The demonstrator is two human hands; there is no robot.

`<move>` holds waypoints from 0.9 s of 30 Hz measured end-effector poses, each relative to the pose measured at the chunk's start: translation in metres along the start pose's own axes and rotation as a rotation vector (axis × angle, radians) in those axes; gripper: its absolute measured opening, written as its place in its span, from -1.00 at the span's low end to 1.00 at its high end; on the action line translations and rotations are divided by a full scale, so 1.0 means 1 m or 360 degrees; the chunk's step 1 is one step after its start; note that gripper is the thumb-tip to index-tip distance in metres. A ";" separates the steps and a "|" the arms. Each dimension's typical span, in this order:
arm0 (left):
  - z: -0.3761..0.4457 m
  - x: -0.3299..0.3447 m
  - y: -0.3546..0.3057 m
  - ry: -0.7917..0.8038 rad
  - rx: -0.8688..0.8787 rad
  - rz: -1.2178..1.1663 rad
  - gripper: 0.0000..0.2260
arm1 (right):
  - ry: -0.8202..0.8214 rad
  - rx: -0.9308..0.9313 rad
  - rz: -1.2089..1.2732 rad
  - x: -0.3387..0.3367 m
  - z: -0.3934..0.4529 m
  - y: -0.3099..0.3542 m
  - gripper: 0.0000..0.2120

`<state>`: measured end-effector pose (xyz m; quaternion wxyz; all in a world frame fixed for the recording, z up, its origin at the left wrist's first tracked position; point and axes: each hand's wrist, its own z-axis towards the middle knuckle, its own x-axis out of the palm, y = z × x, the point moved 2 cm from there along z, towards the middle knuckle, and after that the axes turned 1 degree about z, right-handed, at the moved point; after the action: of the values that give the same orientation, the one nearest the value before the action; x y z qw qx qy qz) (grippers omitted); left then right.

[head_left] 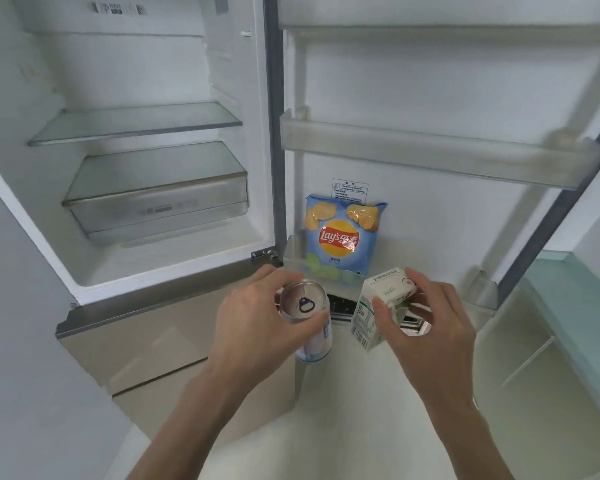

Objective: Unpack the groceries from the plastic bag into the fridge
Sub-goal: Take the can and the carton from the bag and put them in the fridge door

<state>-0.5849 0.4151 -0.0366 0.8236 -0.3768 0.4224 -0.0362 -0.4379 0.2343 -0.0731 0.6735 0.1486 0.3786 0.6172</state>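
My left hand (257, 317) grips a silver and blue drink can (307, 317) upright, its pull-tab top facing the camera. My right hand (426, 317) holds a small white carton with green print (374, 313), tilted, fingers curled round its top. Both are held low in front of the open fridge door, just short of its bottom door bin (482, 292). A blue bag of Lay's crisps (340, 237) stands in that bin, leaning against the door liner. The plastic bag is out of view.
The fridge compartment (136, 188) stands open at left with a glass shelf (136, 123) and a clear drawer (160, 209) below it. The door carries a middle bin (430, 150) and an upper one (430, 32). A closed lower drawer front (146, 327) sits beneath. Pale floor lies underfoot.
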 end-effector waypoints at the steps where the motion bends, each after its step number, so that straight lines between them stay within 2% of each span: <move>1: 0.011 0.001 0.004 0.0019 0.0022 -0.0007 -0.63 | -0.0025 0.0008 -0.0018 0.005 0.004 -0.001 -0.47; 8: 0.078 0.018 0.018 0.0182 0.0283 -0.0105 -0.52 | -0.0243 0.0170 -0.0100 0.023 0.033 -0.003 -0.46; 13: 0.116 0.039 0.004 0.0279 0.0373 -0.0307 -0.59 | -0.0424 0.0267 -0.0240 0.012 0.052 -0.011 -0.46; 21: 0.155 0.080 -0.031 0.0366 0.0508 -0.0493 -0.59 | -0.0610 0.0351 -0.0463 -0.013 0.076 -0.031 -0.49; 27: 0.174 0.113 -0.043 0.0399 0.0552 -0.0449 -0.60 | -0.0686 0.0409 -0.0528 -0.018 0.090 -0.055 -0.46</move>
<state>-0.3755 0.4450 -0.0215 0.8039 -0.2778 0.4519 -0.2690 -0.3357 0.2308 -0.0439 0.8056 0.2964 0.3211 0.4001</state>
